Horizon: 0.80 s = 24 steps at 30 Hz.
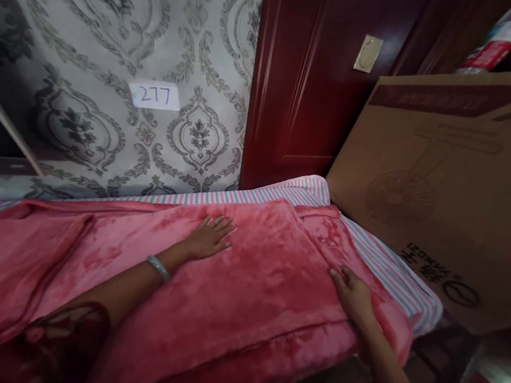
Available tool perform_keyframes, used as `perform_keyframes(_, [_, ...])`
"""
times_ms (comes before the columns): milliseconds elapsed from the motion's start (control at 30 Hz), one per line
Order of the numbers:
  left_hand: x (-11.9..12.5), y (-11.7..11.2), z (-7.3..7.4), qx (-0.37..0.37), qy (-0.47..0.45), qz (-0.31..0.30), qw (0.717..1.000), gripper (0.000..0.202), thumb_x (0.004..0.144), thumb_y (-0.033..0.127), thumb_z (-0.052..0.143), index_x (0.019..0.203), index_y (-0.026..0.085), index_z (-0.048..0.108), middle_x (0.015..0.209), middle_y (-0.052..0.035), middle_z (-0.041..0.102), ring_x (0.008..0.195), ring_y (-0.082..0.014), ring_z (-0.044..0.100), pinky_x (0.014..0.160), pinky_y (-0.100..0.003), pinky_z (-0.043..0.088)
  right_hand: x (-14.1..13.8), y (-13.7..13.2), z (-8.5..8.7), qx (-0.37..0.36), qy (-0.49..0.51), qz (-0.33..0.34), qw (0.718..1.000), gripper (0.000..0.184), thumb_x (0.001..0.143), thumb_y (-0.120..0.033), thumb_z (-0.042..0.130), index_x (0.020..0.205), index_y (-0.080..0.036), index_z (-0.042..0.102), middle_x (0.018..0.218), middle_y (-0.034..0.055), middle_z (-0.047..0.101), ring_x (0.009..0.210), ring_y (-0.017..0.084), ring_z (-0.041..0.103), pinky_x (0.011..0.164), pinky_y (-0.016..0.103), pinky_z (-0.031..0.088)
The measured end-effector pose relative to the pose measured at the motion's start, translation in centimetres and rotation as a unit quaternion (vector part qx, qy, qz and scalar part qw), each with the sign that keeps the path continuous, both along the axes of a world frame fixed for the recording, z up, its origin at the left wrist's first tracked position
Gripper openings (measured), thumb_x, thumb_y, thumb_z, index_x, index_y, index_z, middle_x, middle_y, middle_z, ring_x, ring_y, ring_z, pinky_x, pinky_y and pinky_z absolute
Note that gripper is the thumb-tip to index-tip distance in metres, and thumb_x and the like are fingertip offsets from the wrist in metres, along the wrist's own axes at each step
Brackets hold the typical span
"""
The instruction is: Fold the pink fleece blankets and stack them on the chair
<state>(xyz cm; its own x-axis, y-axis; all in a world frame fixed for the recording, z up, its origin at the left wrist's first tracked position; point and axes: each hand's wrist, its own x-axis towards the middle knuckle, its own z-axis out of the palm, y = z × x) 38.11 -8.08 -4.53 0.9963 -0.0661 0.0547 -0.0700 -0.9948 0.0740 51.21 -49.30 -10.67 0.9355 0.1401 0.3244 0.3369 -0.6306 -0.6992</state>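
A plush pink-red blanket (254, 278) lies spread in folded layers over a bed. My left hand (209, 237) rests flat on its upper layer, fingers spread, with a bracelet on the wrist. Further right, my right hand (354, 295) pinches the edge of that folded layer between thumb and fingers. Beneath the blanket, a striped sheet (390, 270) in pink, white and grey shows along the wall side and at the right end.
A large cardboard box (452, 178) stands against the bed's right end, with a plastic bottle (502, 41) above it. Behind the bed are a patterned wall (198, 54), a paper marked 277 (154, 96) and a dark red wooden panel (291, 84).
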Motion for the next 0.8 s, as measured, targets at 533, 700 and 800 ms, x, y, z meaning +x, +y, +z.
perform_keyframes(533, [20.8,-6.9,3.4,-0.160,-0.008,0.118,0.980,0.036,0.097,0.044,0.052,0.114,0.016,0.069,0.126,-0.0170,0.071,0.119,-0.0289,0.066,0.093,-0.032,0.047,-1.2,-1.7,0.7,0.153,0.083,0.133,0.976,0.070,0.077,-0.060,0.073,0.132,-0.019,0.065,0.137,0.0154,0.066,0.129,0.034,0.060,0.110,0.048,0.049])
perform_keyframes(700, [24.0,-8.1,3.8,-0.185,-0.031,0.134,0.973,0.021,0.088,0.033,0.065,0.095,0.014,0.072,0.099,-0.0123,0.075,0.095,-0.0272,0.071,0.079,-0.030,0.048,-2.7,-2.3,1.4,0.149,0.071,0.139,0.976,0.068,0.086,-0.057,0.066,0.143,-0.021,0.058,0.150,0.0121,0.056,0.141,0.030,0.050,0.115,0.047,0.044])
perform_keyframes(800, [25.1,-8.6,4.4,-0.194,-0.084,0.122,0.970,0.023,0.096,0.029,0.054,0.106,0.015,0.069,0.110,-0.0112,0.073,0.102,-0.0238,0.067,0.084,-0.030,0.047,-3.3,-2.8,1.7,0.142,0.036,0.107,0.983,0.060,0.091,-0.055,0.062,0.143,-0.025,0.059,0.151,0.0086,0.055,0.142,0.028,0.048,0.116,0.044,0.044])
